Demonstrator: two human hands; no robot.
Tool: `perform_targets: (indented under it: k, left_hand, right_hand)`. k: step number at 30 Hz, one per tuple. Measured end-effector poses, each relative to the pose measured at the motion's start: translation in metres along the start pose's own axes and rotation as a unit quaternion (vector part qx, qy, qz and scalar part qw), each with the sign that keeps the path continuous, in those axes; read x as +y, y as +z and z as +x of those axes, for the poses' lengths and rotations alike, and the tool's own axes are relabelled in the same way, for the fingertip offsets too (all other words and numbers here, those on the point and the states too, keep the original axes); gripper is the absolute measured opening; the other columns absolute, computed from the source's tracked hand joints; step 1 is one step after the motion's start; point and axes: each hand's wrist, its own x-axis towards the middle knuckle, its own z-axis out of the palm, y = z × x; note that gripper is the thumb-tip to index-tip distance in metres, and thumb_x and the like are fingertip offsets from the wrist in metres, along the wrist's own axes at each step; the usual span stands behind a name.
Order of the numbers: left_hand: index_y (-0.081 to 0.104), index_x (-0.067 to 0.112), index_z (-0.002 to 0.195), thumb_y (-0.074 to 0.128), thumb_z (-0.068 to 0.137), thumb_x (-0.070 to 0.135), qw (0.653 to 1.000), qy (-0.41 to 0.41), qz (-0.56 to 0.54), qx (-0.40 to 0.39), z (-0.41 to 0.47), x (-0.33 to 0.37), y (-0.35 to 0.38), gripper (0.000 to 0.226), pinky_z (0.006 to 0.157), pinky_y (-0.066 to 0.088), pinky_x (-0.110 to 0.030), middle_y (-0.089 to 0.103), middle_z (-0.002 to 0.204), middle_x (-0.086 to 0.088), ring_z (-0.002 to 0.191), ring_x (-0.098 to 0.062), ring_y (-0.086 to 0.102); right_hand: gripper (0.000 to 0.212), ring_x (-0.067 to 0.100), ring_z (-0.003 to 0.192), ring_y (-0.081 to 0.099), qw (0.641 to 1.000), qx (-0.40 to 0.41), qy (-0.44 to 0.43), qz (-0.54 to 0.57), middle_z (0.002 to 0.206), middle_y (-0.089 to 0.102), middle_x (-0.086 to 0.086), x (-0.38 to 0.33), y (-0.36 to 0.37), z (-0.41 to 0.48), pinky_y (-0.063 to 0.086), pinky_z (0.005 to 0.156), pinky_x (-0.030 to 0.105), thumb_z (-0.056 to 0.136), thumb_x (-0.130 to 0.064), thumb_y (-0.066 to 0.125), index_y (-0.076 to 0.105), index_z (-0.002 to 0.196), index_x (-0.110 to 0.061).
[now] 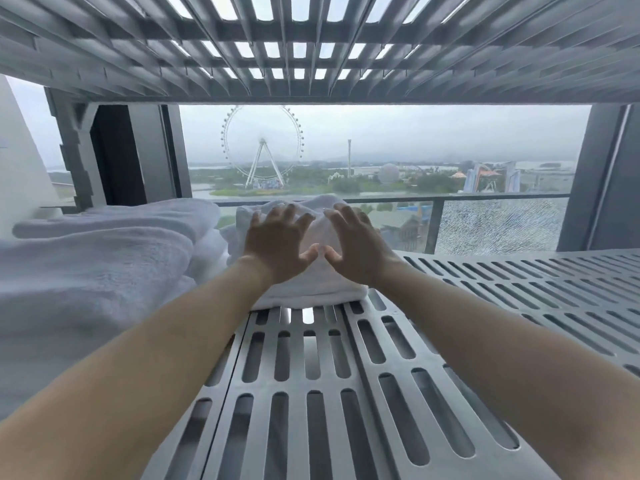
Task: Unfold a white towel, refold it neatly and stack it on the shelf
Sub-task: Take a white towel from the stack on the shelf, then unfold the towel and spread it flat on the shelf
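Looking at a white towel [311, 292], folded into a compact block, directly beneath the fingers and reaching a little beyond the fingertips; sitting on the slatted grey shelf [311, 393], near edge running roughly square across the slats just below the wrists. Judging from that: unfolding and refolding done, setting down on the shelf done or nearly so; left, at most, a last pat flat and perhaps a nudge into line.

Covering the top of the block with both hands: left hand [277, 244] and right hand [356, 244], palms down, fingers [289, 214] spread wide and fairly straight, thumbs angled inward with tips close together; gripping nothing, pinching nothing; resting on the cloth or hovering just above it, impossible to say.

To the left of the left fingers, touching or just beside the block, a larger heap of white towels [104, 258], looser and more rumpled; so stacking perhaps not strictly met, with the block beside the heap and not on top of it. To the right of the right fingers, more of the same slatted surface. Above the fingers, a second slatted shelf [311, 46]. Beyond the fingertips, a window with a balcony railing [450, 199], a cracked glass panel [502, 226] off to the right, and a Ferris wheel [262, 147] far off.
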Motion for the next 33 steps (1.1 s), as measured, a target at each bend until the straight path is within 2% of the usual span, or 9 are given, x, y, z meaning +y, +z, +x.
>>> perform_targets:
  k: [4,8,10,12,16,22,26,29,33]
  left_hand:
    - [0.029,0.025,0.139,0.05,0.082,0.055,0.998,-0.011,-0.043,-0.042,0.002,0.005,0.01,0.067,0.103,0.035,-0.053,0.035,0.144,-0.004,0.133,-0.028,0.032]
    - [0.014,0.024,0.146,0.052,0.083,0.044,0.991,-0.034,-0.072,-0.104,0.007,0.007,0.02,0.076,0.103,0.033,-0.057,0.027,0.15,0.0,0.14,-0.028,0.019]
    - [0.007,0.026,0.147,0.05,0.085,0.039,0.989,-0.034,-0.068,-0.125,0.009,0.006,0.024,0.077,0.102,0.035,-0.056,0.022,0.153,0.001,0.141,-0.029,0.016]
    - [0.006,0.027,0.147,0.047,0.088,0.037,0.989,-0.031,-0.071,-0.129,0.008,0.004,0.026,0.072,0.101,0.035,-0.056,0.023,0.152,0.002,0.141,-0.031,0.017]
    - [0.015,0.028,0.144,0.047,0.089,0.036,0.993,-0.011,-0.07,-0.094,0.002,0.0,0.026,0.064,0.095,0.042,-0.054,0.032,0.145,0.0,0.135,-0.028,0.028]
    - [0.02,0.028,0.141,0.061,0.081,0.017,0.999,-0.013,-0.047,-0.013,-0.005,-0.005,0.011,0.073,0.076,0.05,-0.042,0.038,0.136,-0.002,0.124,-0.026,0.04]
    - [0.028,0.026,0.136,0.06,0.079,0.01,0.999,-0.009,0.001,0.052,-0.007,-0.002,-0.005,0.068,0.057,0.045,-0.036,0.05,0.122,-0.005,0.099,-0.029,0.057]
    - [0.034,0.02,0.13,0.058,0.08,0.014,0.998,0.002,-0.001,0.059,-0.013,0.005,-0.012,0.056,0.057,0.041,-0.035,0.057,0.109,-0.006,0.085,-0.029,0.061]
    - [0.039,0.018,0.123,0.058,0.081,0.021,0.999,0.005,-0.026,0.04,-0.027,0.01,-0.014,0.046,0.064,0.043,-0.036,0.058,0.107,-0.005,0.086,-0.028,0.061]
  right_hand:
    - [0.065,0.031,0.138,0.015,0.999,-0.035,0.031,0.026,0.148,0.024,0.008,0.002,0.01,0.005,0.03,0.106,0.054,0.083,-0.027,0.057,0.028,0.14,-0.016]
    - [0.065,0.03,0.141,0.005,0.992,-0.072,0.093,0.051,0.152,0.016,0.003,0.001,0.016,0.017,0.023,0.109,0.057,0.08,-0.029,0.054,0.027,0.14,-0.029]
    - [0.061,0.031,0.141,0.004,0.988,-0.092,0.113,0.045,0.151,0.016,0.002,0.001,0.017,0.024,0.026,0.107,0.06,0.082,-0.029,0.051,0.028,0.138,-0.034]
    - [0.05,0.034,0.135,0.013,0.988,-0.095,0.119,0.023,0.142,0.024,0.005,0.001,0.017,0.028,0.035,0.099,0.059,0.084,-0.026,0.049,0.034,0.131,-0.032]
    - [0.034,0.033,0.118,0.026,0.991,-0.06,0.12,-0.009,0.128,0.031,0.007,0.0,0.016,0.027,0.046,0.082,0.055,0.086,-0.013,0.045,0.041,0.118,-0.023]
    - [0.027,0.033,0.107,0.034,0.995,0.049,0.082,0.008,0.121,0.039,0.01,-0.008,0.001,0.025,0.044,0.079,0.052,0.084,-0.008,0.045,0.047,0.11,-0.016]
    - [0.027,0.035,0.103,0.04,0.991,0.119,0.053,0.02,0.116,0.046,0.011,-0.012,-0.017,0.017,0.045,0.077,0.048,0.079,-0.012,0.054,0.052,0.106,-0.012]
    - [0.032,0.031,0.101,0.04,0.989,0.13,0.061,0.015,0.11,0.048,0.007,-0.01,-0.026,0.004,0.042,0.072,0.04,0.072,-0.018,0.06,0.054,0.103,-0.016]
    - [0.044,0.031,0.101,0.04,0.994,0.087,0.068,0.012,0.112,0.046,0.007,-0.006,-0.022,-0.024,0.041,0.072,0.038,0.07,-0.024,0.066,0.05,0.11,-0.017]
